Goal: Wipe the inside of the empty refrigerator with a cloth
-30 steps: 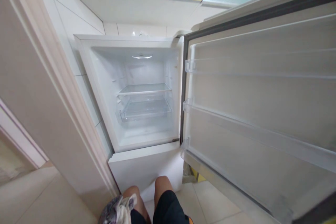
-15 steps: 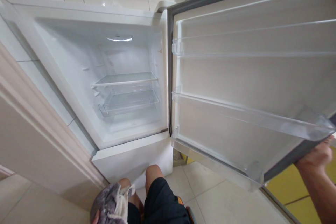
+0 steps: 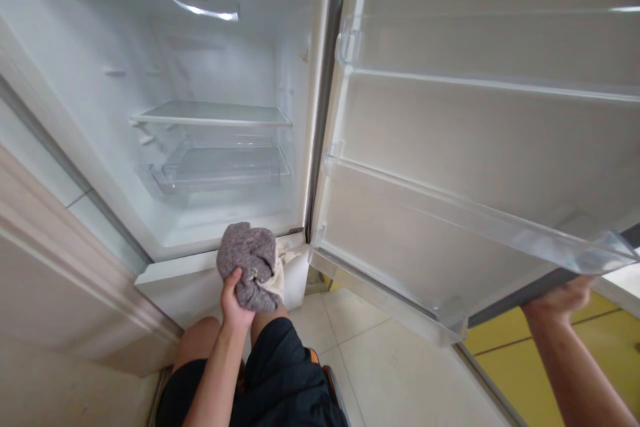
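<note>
A bunched grey cloth (image 3: 250, 260) with a cream-coloured part is gripped in my left hand (image 3: 235, 303), held up before the fridge's lower front edge. My right hand (image 3: 560, 300) is at the outer edge of the open fridge door (image 3: 450, 140), its fingers partly hidden behind the edge. To the left of the door, the fridge compartment (image 3: 225, 60) stands open with its lamp lit. Inside it are a glass shelf (image 3: 210, 112) and, below that, a clear drawer (image 3: 225, 177).
Clear door racks (image 3: 450, 203) run across the door's inner side. A pale door frame (image 3: 60, 240) rises close on the left. Yellow cabinet fronts (image 3: 575, 360) stand beyond the door at lower right. My knees (image 3: 200, 333) are close to the lower white front (image 3: 190, 290).
My left hand has lifted the cloth from my lap up and forward toward the fridge opening. My view has moved closer to the fridge; my right hand remains at the door's edge.
</note>
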`<state>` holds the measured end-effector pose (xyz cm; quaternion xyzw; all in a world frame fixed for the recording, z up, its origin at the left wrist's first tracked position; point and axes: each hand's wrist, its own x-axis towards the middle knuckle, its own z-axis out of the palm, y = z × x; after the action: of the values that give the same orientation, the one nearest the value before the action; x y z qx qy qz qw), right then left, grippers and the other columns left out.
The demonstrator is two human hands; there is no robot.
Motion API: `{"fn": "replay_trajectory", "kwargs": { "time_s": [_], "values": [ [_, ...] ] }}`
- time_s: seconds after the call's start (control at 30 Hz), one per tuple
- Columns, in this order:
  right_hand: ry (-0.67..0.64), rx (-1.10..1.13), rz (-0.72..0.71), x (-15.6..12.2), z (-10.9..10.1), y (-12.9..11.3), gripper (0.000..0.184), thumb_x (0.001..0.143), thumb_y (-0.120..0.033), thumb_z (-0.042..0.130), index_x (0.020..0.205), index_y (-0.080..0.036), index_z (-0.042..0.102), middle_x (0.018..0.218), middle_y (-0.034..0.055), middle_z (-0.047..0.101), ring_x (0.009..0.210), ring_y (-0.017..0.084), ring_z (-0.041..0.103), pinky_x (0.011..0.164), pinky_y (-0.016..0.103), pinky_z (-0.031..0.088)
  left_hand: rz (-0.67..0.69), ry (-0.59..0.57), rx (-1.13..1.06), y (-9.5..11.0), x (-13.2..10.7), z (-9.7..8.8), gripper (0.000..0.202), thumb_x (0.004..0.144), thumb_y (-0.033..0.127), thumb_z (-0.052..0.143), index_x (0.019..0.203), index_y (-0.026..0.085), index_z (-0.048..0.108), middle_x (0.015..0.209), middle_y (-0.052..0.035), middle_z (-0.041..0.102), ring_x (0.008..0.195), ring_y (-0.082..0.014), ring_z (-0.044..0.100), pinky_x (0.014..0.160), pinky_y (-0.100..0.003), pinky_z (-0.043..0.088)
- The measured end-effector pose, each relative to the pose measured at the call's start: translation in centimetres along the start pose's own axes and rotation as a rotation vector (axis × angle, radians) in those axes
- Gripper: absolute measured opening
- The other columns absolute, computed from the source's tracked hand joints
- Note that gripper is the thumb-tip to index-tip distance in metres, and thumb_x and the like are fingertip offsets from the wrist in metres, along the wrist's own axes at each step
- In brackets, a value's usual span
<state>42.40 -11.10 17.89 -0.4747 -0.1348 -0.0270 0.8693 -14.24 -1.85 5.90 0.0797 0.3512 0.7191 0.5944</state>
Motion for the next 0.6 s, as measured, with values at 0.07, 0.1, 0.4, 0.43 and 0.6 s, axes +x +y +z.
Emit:
{"fn": "replay_trajectory", "kwargs": {
  "time_s": [0.07, 0.1, 0.4, 0.43, 0.6],
  "values": [
    [-0.014, -0.011, -0.025, -0.9, 0.7, -0.6, 0.041, 0.089, -0.057, 0.05, 0.071, -0.022, 0.061, 0.089, 0.0041, 0.071, 0.1, 0.023, 0.07, 0.084, 0.041, 0.065, 0.003, -0.009, 0.089, -1.2, 0.5, 2.8, 0.033, 0.06, 0.034, 0.077, 0.091, 0.022, 0.071, 0.081, -0.0005, 0.078, 0.077, -0.0192, 0.072, 0.085, -0.035, 0.061],
    [-0.023, -0.005, -0.028, -1.3, 0.9, -0.9, 0.042, 0.086, -0.062, 0.052, 0.072, -0.022, 0.058, 0.09, 0.0049, 0.069, 0.103, 0.025, 0.069, 0.086, 0.045, 0.065, 0.02, -0.041, 0.141, -1.8, 0.7, 3.9, 0.033, 0.057, 0.037, 0.077, 0.086, 0.022, 0.07, 0.079, -0.0001, 0.077, 0.074, -0.0184, 0.071, 0.078, -0.032, 0.061],
    [-0.083, -0.019, -0.098, -3.2, 1.7, -2.5, 0.047, 0.07, -0.075, 0.055, 0.074, -0.028, 0.047, 0.097, 0.0077, 0.068, 0.12, 0.034, 0.061, 0.096, 0.06, 0.059, 0.233, -0.41, 0.616, -4.4, -0.1, 9.6, 0.054, 0.047, 0.033, 0.088, 0.097, 0.018, 0.073, 0.09, -0.0048, 0.078, 0.084, -0.0258, 0.072, 0.079, -0.038, 0.059],
    [-0.099, -0.029, -0.094, -3.3, 1.7, -2.5, 0.048, 0.067, -0.075, 0.055, 0.074, -0.028, 0.046, 0.099, 0.008, 0.068, 0.121, 0.034, 0.06, 0.094, 0.061, 0.06, 0.388, -0.523, 0.78, -4.3, -0.6, 10.3, 0.056, 0.052, 0.034, 0.086, 0.105, 0.018, 0.073, 0.1, -0.0067, 0.078, 0.094, -0.0278, 0.072, 0.087, -0.041, 0.058],
    [-0.133, -0.02, -0.117, -3.0, 1.3, -2.0, 0.053, 0.054, -0.073, 0.062, 0.076, -0.027, 0.045, 0.102, 0.0085, 0.066, 0.119, 0.037, 0.06, 0.085, 0.059, 0.063, 0.908, -1.033, 1.458, -5.5, -3.0, 14.8, 0.065, 0.064, 0.031, 0.077, 0.128, 0.024, 0.068, 0.123, -0.0092, 0.075, 0.117, -0.032, 0.068, 0.11, -0.047, 0.047]
  ]
}}
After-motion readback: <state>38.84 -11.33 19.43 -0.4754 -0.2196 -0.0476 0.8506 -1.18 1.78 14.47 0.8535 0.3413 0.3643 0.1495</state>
